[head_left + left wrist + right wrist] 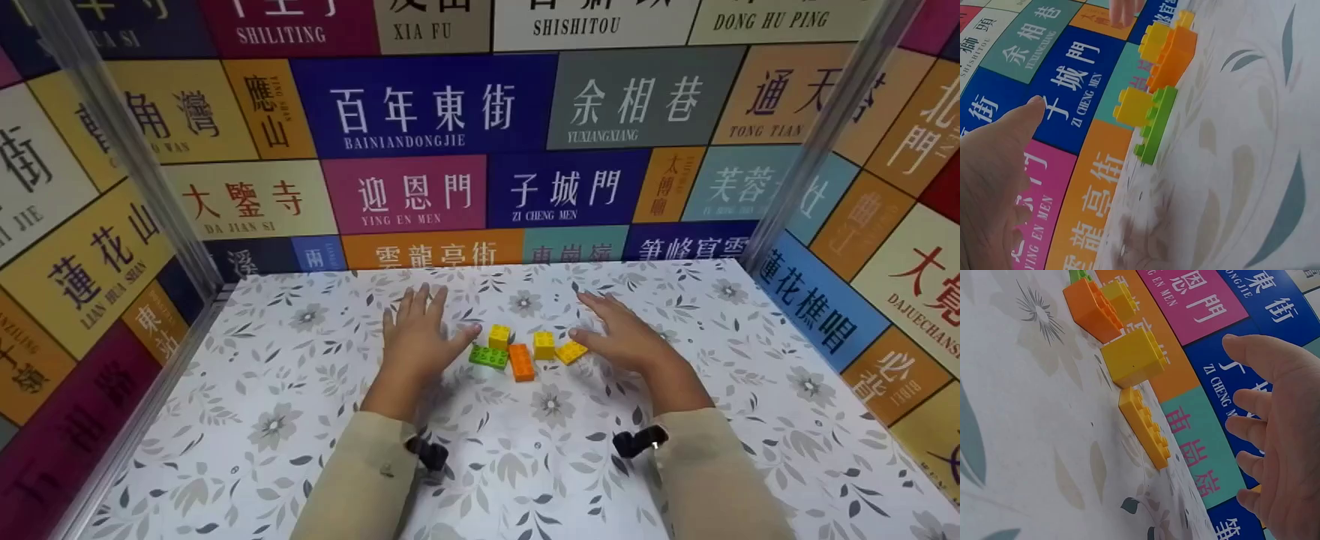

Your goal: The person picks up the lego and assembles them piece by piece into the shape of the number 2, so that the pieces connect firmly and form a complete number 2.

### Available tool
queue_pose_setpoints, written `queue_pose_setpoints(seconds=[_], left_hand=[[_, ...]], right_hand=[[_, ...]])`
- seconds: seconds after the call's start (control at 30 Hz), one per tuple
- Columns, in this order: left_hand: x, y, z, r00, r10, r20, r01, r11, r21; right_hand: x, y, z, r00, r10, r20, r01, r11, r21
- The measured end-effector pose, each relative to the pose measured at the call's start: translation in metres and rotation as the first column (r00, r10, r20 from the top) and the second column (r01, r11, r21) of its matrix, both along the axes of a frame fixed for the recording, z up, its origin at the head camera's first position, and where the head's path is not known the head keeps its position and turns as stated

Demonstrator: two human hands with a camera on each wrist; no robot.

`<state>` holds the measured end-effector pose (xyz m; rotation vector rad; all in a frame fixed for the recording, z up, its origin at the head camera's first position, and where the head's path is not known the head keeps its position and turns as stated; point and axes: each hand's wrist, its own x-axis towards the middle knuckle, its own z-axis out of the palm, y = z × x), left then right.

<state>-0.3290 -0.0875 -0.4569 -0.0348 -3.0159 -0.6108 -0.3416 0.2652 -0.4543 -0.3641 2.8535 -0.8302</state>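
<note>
Walls of coloured sign panels, lettered in Chinese and Roman script; before them, one white table. We list from the left.

Our left hand: fingers spread, holding nothing. Between our hands, nearest the left first: green brick; yellow cube, just beyond it; orange brick, about midway; second yellow cube; flat yellow brick, just beside the right thumb. Our right hand: likewise empty, fingers extended, well apart from its fellow.

Handling, in our judgement: a reach about the pieces seems in hand. We would pinch the green brick and its neighbouring cube with the left, one at a time, so that close neighbours are not nudged; lift the orange brick by its long sides; leave the second cube and the flat brick to the right, fingertips lowered almost to the table for the low one.

Materials: smooth, apparently hard plastic, round studs. Green: low, oblong. First cube: squarish. Orange: oblong, taller than the green. Second cube: squarish, flat-sided. Flat brick: low, oblong, askew. Table surface: slick-looking, printed with grey leaves and flowers. Whether green, first cube and orange touch, we cannot tell.
</note>
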Motion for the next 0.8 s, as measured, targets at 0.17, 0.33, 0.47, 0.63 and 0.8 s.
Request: queue_pose_setpoints(seconds=[0.17, 0.33, 0.47, 0.63, 0.8], left_hand=[[0.006, 0.022, 0.001, 0.999, -0.044, -0.017, 0.044, 0.999, -0.001], [0.012, 0.051, 0.004, 0.994, -0.107, -0.007, 0.108, 0.993, 0.040], [0.014, 0.070, 0.006, 0.990, -0.141, -0.005, 0.141, 0.984, 0.105], [0.015, 0.090, 0.005, 0.984, -0.176, -0.014, 0.176, 0.977, 0.124], [0.017, 0.106, 0.002, 0.977, -0.210, -0.043, 0.214, 0.966, 0.142]], right_hand=[[0.000, 0.002, 0.000, 1.000, -0.009, 0.024, 0.009, 1.000, -0.023], [0.001, 0.011, 0.000, 1.000, 0.002, 0.001, -0.002, 0.999, -0.039], [0.002, 0.020, -0.002, 1.000, 0.005, -0.008, -0.006, 0.999, -0.048], [0.002, 0.025, -0.004, 1.000, -0.009, 0.018, 0.010, 0.998, -0.063], [0.002, 0.025, -0.003, 1.000, -0.019, 0.006, 0.019, 0.998, -0.056]])
